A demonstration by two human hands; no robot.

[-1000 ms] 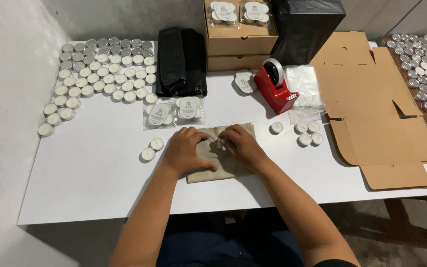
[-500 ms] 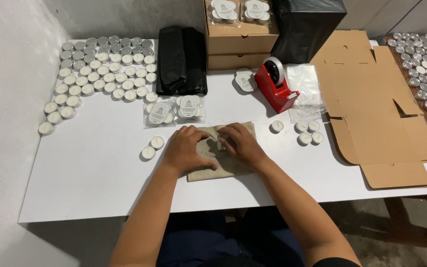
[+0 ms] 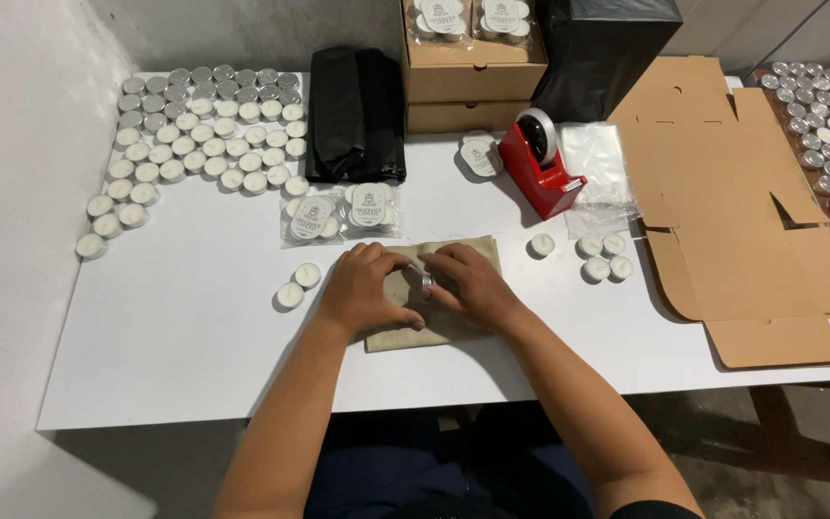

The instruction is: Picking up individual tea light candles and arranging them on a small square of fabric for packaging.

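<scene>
Both hands rest on a beige cloth (image 3: 434, 322) that lies flat on the white table (image 3: 175, 365), close to the person's edge. The right hand (image 3: 473, 288) pinches a small tealight candle (image 3: 427, 280) on its edge between thumb and fingers, so its metal rim shows at the fingertips; the candle sits over the middle of the cloth. The left hand (image 3: 362, 288) lies palm-down on the cloth just beside that pinch, fingers curled and spread, pressing the fabric; whether it grips a fold cannot be told. Just left of the left hand, two loose tealights (image 3: 298, 286) stand on the table, clear of the cloth. Right beyond the left hand's fingertips lie two clear packets of tealights (image 3: 340, 215), side by side. To the right of the right hand one single tealight (image 3: 541, 246) stands near the cloth's corner, and further right a cluster of four tealights (image 3: 603, 257) sits together. Beyond the right hand, further back, a red tape dispenser (image 3: 538, 165) stands next to a stack of clear plastic bags (image 3: 596, 173). Well to the right lies a flattened cardboard box (image 3: 732, 211). Far to the back left of the hands, rows of tealights (image 3: 194, 125) cover the table's corner, with a folded black bag (image 3: 353, 115) beside them.
</scene>
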